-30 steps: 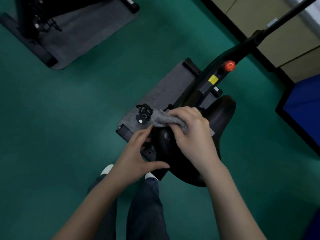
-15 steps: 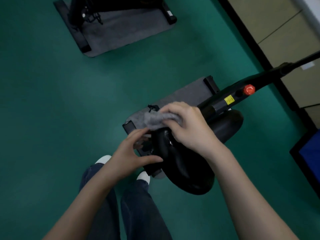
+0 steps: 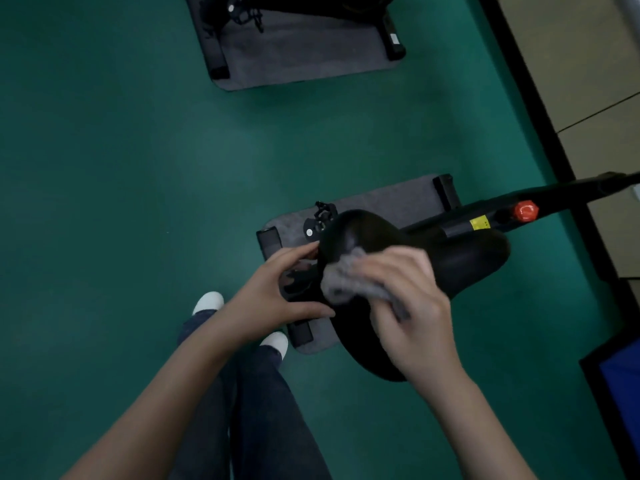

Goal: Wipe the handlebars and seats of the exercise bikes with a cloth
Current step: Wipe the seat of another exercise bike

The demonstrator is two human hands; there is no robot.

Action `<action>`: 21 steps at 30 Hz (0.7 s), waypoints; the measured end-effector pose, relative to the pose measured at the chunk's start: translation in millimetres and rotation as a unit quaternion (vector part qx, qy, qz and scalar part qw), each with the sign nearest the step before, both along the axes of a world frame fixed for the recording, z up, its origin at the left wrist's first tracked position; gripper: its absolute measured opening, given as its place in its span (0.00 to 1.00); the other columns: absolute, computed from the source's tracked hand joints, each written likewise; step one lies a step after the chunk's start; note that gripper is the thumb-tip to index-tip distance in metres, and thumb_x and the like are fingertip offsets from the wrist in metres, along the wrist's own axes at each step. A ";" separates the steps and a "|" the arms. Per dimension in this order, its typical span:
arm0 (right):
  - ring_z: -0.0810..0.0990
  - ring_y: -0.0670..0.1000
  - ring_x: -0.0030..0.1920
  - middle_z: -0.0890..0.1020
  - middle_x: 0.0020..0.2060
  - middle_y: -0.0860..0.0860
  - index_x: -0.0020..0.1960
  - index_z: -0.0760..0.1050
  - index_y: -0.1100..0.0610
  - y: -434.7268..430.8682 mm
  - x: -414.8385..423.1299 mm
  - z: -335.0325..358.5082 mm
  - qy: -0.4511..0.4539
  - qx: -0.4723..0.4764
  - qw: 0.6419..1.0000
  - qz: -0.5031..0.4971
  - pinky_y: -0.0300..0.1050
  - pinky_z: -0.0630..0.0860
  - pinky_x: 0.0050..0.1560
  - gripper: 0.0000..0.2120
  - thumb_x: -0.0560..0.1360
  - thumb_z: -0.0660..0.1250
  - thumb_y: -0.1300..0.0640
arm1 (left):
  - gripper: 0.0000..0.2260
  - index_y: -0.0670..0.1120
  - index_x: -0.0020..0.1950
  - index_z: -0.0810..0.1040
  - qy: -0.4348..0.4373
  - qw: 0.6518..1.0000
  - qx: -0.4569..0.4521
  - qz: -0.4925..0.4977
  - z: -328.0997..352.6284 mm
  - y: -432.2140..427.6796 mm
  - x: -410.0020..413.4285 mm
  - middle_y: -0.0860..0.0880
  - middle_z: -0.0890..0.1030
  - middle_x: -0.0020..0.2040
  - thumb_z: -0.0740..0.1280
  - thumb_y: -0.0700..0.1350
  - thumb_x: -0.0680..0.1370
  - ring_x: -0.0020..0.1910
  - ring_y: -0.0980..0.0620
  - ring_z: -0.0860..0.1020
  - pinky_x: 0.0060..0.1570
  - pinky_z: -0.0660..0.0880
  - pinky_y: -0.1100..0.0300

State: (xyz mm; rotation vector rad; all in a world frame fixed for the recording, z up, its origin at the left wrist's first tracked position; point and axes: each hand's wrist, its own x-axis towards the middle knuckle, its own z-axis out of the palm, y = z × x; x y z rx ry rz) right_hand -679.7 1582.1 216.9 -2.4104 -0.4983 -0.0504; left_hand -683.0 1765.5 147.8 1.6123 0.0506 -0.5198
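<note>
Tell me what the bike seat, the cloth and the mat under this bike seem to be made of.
The seat looks like black vinyl or similar synthetic: smooth, with a soft sheen. The cloth is a grey fuzzy textile, perhaps microfibre: it crumples softly. The mat seems dark grey felt or low-pile carpet: matte, finely textured.

Dim green floor (image 3: pixel 104 202) with a grey mat (image 3: pixel 294 53), beige wall (image 3: pixel 571 64) above black skirting (image 3: pixel 531 98).
</note>
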 end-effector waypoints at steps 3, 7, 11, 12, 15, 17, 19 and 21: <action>0.74 0.54 0.54 0.82 0.49 0.53 0.51 0.80 0.63 19.0 28.4 -2.0 -0.022 -0.025 0.999 -0.039 0.37 0.69 0.58 0.12 0.71 0.66 0.73 | 0.35 0.56 0.65 0.70 0.007 1.000 -0.002 0.014 -0.7 -3.4 -3.8 0.53 0.75 0.61 0.76 0.51 0.59 0.57 0.70 0.73 0.56 0.67 0.76; 0.72 0.51 0.55 0.80 0.51 0.50 0.53 0.80 0.61 17.8 7.5 -0.5 -0.016 -0.054 0.998 -0.008 0.40 0.70 0.56 0.15 0.69 0.65 0.73 | 0.32 0.55 0.63 0.72 0.012 1.000 -0.021 0.009 -2.7 -2.2 -2.4 0.54 0.75 0.61 0.77 0.50 0.60 0.58 0.67 0.74 0.59 0.68 0.72; 0.73 0.53 0.55 0.81 0.52 0.50 0.53 0.81 0.61 7.8 -33.1 2.7 -0.007 -0.051 0.999 0.008 0.44 0.70 0.58 0.14 0.71 0.66 0.72 | 0.33 0.48 0.70 0.70 0.008 1.000 -0.013 -0.019 -10.3 -1.3 0.4 0.52 0.74 0.63 0.77 0.40 0.67 0.61 0.61 0.74 0.65 0.68 0.65; 0.73 0.54 0.55 0.81 0.52 0.51 0.52 0.81 0.62 9.9 -32.1 2.6 -0.009 -0.051 0.999 0.000 0.45 0.71 0.57 0.13 0.72 0.65 0.72 | 0.33 0.47 0.70 0.70 0.006 1.000 -0.015 -0.022 -11.1 -1.0 0.4 0.52 0.74 0.63 0.78 0.43 0.66 0.62 0.60 0.74 0.65 0.68 0.65; 0.73 0.54 0.54 0.81 0.51 0.51 0.52 0.81 0.62 25.6 -11.4 0.9 -0.022 -0.060 0.997 -0.034 0.51 0.73 0.53 0.13 0.71 0.65 0.72 | 0.34 0.56 0.64 0.71 0.000 0.999 -0.037 -0.008 -9.6 -1.4 -0.1 0.54 0.76 0.61 0.77 0.56 0.60 0.60 0.60 0.75 0.63 0.70 0.65; 0.73 0.53 0.54 0.81 0.50 0.50 0.52 0.80 0.61 33.7 -3.8 -1.3 -0.020 -0.070 0.996 -0.042 0.53 0.73 0.51 0.16 0.68 0.66 0.74 | 0.32 0.61 0.60 0.72 -0.004 0.999 -0.047 0.000 -11.4 -2.3 -1.7 0.56 0.77 0.59 0.76 0.60 0.58 0.60 0.61 0.75 0.62 0.70 0.65; 0.72 0.52 0.55 0.81 0.51 0.50 0.52 0.80 0.61 32.2 -11.2 -1.6 -0.016 -0.076 0.996 -0.036 0.53 0.72 0.51 0.16 0.67 0.66 0.74 | 0.32 0.64 0.60 0.70 0.000 0.998 -0.065 0.012 -13.2 -3.1 -4.1 0.58 0.77 0.59 0.75 0.60 0.58 0.60 0.63 0.75 0.60 0.69 0.69; 0.72 0.52 0.55 0.80 0.51 0.49 0.52 0.80 0.60 28.5 -20.8 1.8 -0.013 -0.076 0.997 -0.029 0.52 0.73 0.52 0.16 0.69 0.65 0.73 | 0.32 0.66 0.60 0.69 0.004 0.997 -0.080 0.022 -13.9 -3.8 -6.0 0.59 0.76 0.59 0.75 0.60 0.58 0.59 0.64 0.75 0.59 0.70 0.71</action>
